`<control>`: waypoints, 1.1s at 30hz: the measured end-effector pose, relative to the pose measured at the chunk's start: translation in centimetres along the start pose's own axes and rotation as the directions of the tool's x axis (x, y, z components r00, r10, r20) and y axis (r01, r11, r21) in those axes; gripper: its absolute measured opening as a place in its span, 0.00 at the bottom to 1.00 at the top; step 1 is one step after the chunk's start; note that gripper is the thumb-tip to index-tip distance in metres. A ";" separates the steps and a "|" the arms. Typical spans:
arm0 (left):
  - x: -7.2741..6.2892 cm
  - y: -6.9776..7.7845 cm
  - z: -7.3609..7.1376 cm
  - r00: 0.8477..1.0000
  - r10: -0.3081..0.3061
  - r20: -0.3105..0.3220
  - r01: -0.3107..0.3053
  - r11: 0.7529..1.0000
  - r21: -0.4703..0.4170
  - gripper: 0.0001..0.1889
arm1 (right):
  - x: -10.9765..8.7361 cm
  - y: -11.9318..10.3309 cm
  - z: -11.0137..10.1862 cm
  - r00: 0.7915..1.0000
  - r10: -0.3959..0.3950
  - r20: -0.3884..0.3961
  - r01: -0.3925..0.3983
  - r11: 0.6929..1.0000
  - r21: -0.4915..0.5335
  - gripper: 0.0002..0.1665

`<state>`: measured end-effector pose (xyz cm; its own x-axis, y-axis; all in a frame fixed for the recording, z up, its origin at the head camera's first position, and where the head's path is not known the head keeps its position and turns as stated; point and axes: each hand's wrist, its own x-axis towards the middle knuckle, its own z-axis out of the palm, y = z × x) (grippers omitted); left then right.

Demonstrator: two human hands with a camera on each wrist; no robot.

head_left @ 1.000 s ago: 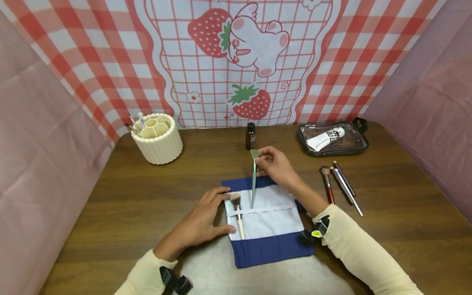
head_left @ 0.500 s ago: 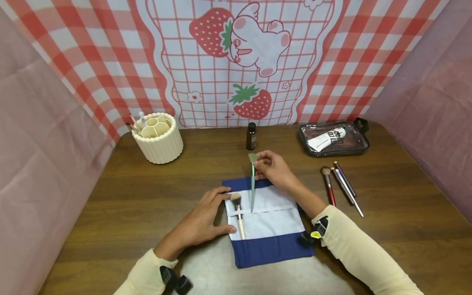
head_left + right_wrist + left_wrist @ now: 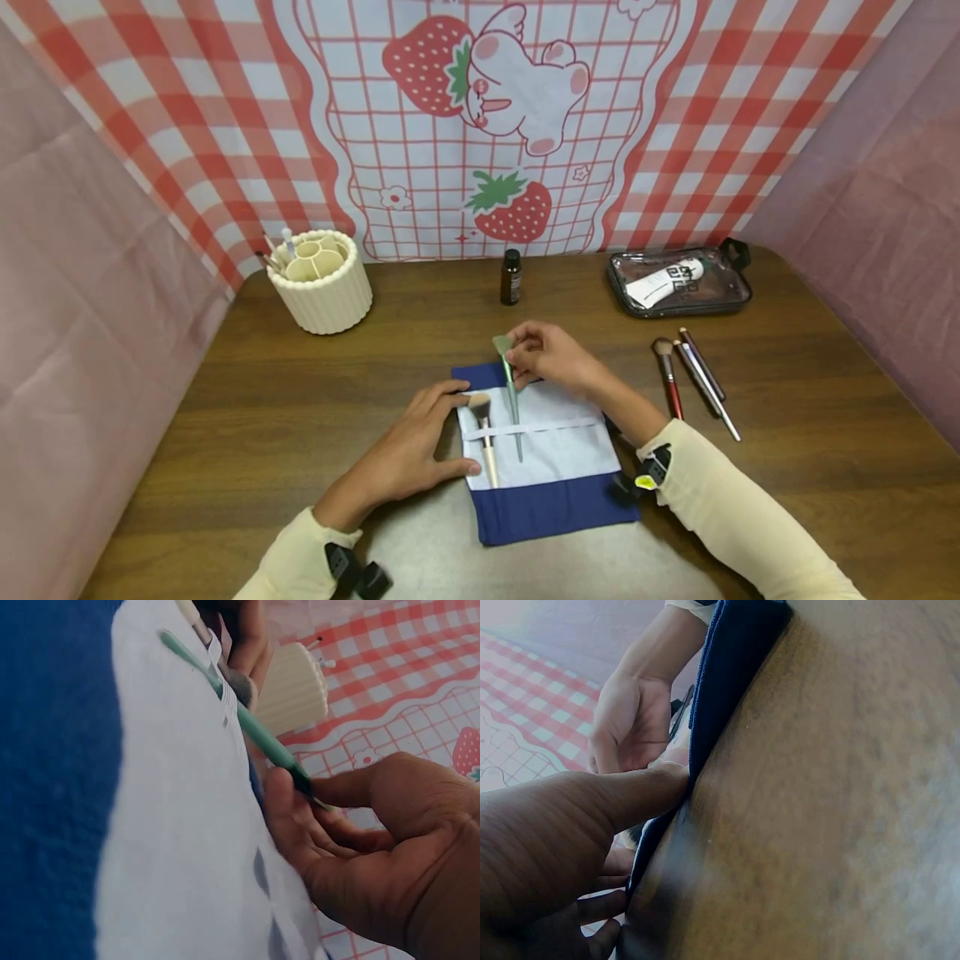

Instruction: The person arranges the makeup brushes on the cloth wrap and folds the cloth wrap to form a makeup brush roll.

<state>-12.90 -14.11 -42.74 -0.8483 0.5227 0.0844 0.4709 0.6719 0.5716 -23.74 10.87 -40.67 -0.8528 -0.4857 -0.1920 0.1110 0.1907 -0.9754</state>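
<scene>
My right hand (image 3: 553,360) pinches a green makeup brush (image 3: 512,402) near its bristle end. In the right wrist view the green handle (image 3: 259,735) passes under the white elastic band (image 3: 227,705), its tip out on the other side. The blue and white cloth brush roll (image 3: 555,510) lies unfolded on the table. A makeup brush with a pale handle (image 3: 489,460) sits under the same band at the left. My left hand (image 3: 405,446) rests at the roll's left edge, thumb and fingers spread; in the left wrist view its thumb (image 3: 649,793) touches the cloth edge.
A red-handled brush (image 3: 667,379) and two slim brushes (image 3: 705,387) lie right of the roll. Behind stand a small dark bottle (image 3: 511,279), a ribbed cream holder (image 3: 322,292) with brushes in it, and a clear pouch (image 3: 720,292) containing a white tube.
My right hand has come down toward me, and the green brush has slid under the elastic band until its handle tip shows below it. My left hand has stayed in place.
</scene>
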 end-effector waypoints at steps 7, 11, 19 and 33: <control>0.0 0.0 0.1 1.000 0.010 -0.010 -0.010 1.000 0.003 0.45 | -1.6 -0.4 0.0 0.982 0.051 0.181 -0.040 0.997 -0.062 0.14; 0.0 0.0 0.1 1.000 0.008 -0.010 -0.008 1.000 -0.002 0.45 | -2.4 -0.4 -0.3 0.974 0.042 0.224 0.000 0.983 -0.185 0.11; -0.1 0.2 0.1 1.000 0.006 -0.009 -0.006 1.000 -0.005 0.45 | -4.0 -0.5 -0.7 0.956 -0.039 0.290 0.191 0.834 -0.517 0.05; 0.1 0.0 0.2 1.000 0.013 -0.014 -0.013 1.000 -0.005 0.45 | -8.6 -3.8 -8.4 0.950 -0.217 -0.223 -0.129 0.378 -0.917 0.07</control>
<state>-12.90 -13.98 -42.86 -0.8452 0.5244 0.1032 0.4810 0.6621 0.5747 -21.14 21.52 -34.35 -0.9484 -0.3127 0.0533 -0.3160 0.9168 -0.2441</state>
